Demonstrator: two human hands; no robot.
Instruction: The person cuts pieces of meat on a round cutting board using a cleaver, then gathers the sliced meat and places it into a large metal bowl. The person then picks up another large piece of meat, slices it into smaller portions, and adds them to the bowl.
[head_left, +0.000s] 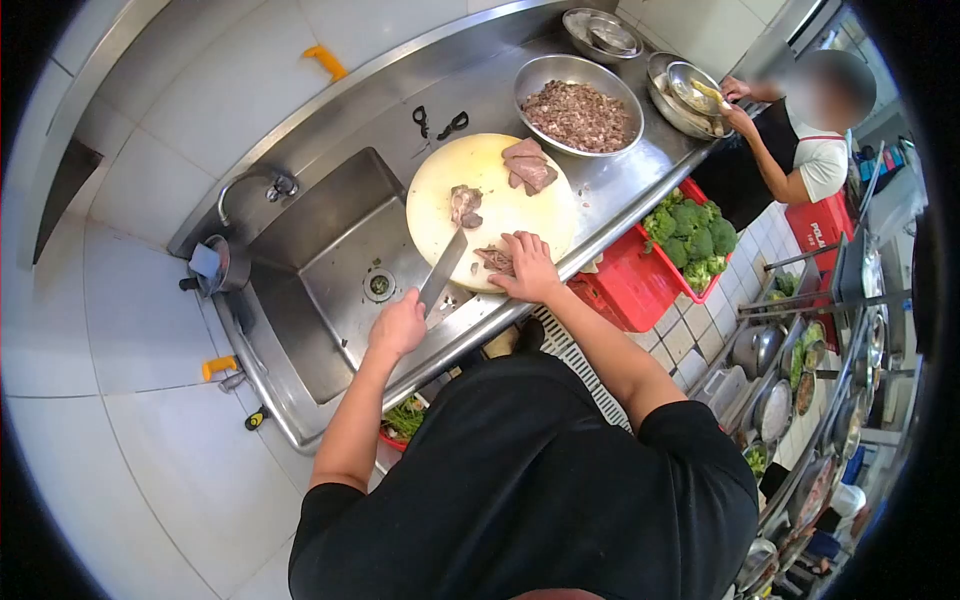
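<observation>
Left fingers [412, 309] apparently gripped broad steel knife [443, 268] | right fingers [521, 247], spread, touched sliced brown meat [492, 259] | round cream board [520, 212], near edge

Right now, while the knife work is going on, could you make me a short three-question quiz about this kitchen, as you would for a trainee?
1. Fill in: the ____ hand grips the knife.
2. True or false: the large bowl of chopped meat stands inside the sink.
3. Which vegetable is heaped in the red crate beside the counter, in the picture's right half?

Key:
1. The left hand.
2. False; it stands on the counter.
3. Broccoli.
</observation>
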